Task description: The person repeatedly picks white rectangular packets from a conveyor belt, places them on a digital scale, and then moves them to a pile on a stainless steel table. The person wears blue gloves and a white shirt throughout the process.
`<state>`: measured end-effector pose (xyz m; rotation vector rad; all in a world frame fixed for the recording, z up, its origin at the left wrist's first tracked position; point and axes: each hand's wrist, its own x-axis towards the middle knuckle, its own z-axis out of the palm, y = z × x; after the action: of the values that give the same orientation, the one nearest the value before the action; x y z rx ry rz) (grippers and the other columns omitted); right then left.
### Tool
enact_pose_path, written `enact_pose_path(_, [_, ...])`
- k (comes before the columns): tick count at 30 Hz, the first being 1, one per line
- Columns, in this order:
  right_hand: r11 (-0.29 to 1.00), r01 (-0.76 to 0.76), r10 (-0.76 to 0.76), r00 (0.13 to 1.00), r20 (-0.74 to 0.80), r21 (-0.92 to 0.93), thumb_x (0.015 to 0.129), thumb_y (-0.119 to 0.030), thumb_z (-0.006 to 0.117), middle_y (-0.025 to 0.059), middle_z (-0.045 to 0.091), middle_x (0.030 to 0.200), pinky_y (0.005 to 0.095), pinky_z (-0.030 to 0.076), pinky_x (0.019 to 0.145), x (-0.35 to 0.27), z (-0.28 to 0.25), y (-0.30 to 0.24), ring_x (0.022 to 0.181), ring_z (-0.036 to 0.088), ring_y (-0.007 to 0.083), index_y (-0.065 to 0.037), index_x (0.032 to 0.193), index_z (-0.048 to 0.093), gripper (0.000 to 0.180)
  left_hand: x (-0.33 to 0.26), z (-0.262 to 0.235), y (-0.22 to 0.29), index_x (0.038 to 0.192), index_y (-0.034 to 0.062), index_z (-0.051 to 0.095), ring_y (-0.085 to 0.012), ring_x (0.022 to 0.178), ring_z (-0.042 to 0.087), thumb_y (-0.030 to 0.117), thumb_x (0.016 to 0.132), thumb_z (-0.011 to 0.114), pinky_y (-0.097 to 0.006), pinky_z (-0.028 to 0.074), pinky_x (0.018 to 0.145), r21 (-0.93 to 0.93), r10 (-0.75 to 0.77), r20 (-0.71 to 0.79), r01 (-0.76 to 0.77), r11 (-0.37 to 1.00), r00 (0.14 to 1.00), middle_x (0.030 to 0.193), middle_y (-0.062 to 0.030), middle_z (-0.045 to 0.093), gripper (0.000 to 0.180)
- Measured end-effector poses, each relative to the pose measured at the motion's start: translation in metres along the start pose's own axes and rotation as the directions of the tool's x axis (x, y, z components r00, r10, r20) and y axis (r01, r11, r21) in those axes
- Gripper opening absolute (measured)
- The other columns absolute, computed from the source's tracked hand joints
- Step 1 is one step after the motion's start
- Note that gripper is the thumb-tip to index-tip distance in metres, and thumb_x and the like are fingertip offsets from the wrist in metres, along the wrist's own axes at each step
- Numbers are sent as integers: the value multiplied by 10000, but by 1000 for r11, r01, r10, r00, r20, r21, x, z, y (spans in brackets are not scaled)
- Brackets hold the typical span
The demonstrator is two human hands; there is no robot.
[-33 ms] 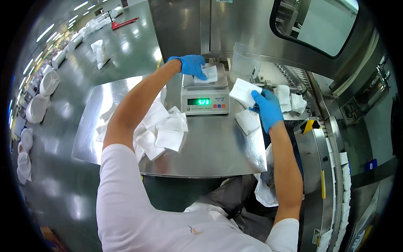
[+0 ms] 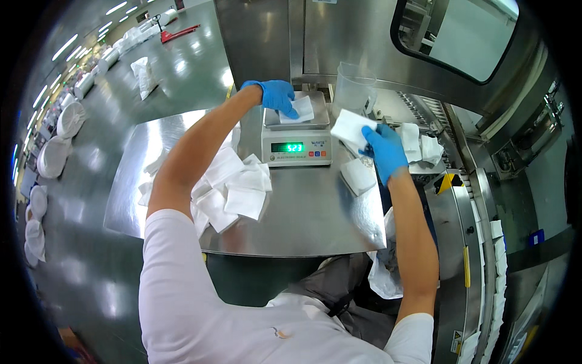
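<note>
White sachet [image 2: 301, 109] on the scale pan — flat, square-ish, soft-looking pouch, plain white, slightly tilted against the pan edges. My left hand [image 2: 277, 96], in a blue glove, lies on it with fingers extended and laid flat over its near corner, pressing rather than pinching. The pan belongs to a small benchtop electronic scale [image 2: 297, 145], grey body, green lit display on the front, coloured buttons beside it.

Second white sachet [image 2: 351, 128] is in my right hand [image 2: 383, 151], also blue-gloved. Thumb and fingers are pinched on its lower right edge; the pouch stands up off the table, held just right of the scale, its face turned toward me. Same look as the first: white, flat, roughly square, faintly creased.

Scale stands on a stainless steel table [image 2: 315, 212]. A loose pile of sachets [image 2: 233, 185] lies on the table left of the scale, under my left forearm, overlapping one another. One single sachet [image 2: 357, 176] lies flat below my right hand, near the table's right edge. More white pouches [image 2: 421, 145] rest on the machine ledge to the right, beyond my right hand. A clear plastic beaker [image 2: 354, 91] stands behind the scale — upright, against the steel machine housing.
</note>
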<state>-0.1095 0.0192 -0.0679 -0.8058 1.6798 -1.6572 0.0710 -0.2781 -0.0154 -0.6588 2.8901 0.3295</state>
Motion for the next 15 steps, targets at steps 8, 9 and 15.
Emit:
enact_pose_path(8, [757,223,-208,973,96,-615,958,-268,659,185,669,976,384,566,782,104,75,-3,828,654,287,41,1136,625,359,-110,-5,22,984,13,648,-220,825,587,386,758,837,-358,481,758,-392,-53,-168,-17,920,984,897,-122,648,476])
enact_pose_path(9, [612,262,-283,954,102,-746,961,-287,656,196,665,970,394,557,824,108,79,2,845,647,312,25,1134,626,358,-133,-9,35,958,19,636,-200,794,566,364,769,835,-349,470,733,-407,-55,-176,-22,913,983,865,-108,630,440])
enact_pose_path(15, [898,350,-249,904,347,-268,987,-345,635,169,693,1033,354,533,866,-29,58,-16,987,676,235,-13,1243,594,421,-237,59,84,943,36,614,-150,781,563,335,786,859,-342,472,695,-584,-91,-244,-72,808,965,839,-89,624,417])
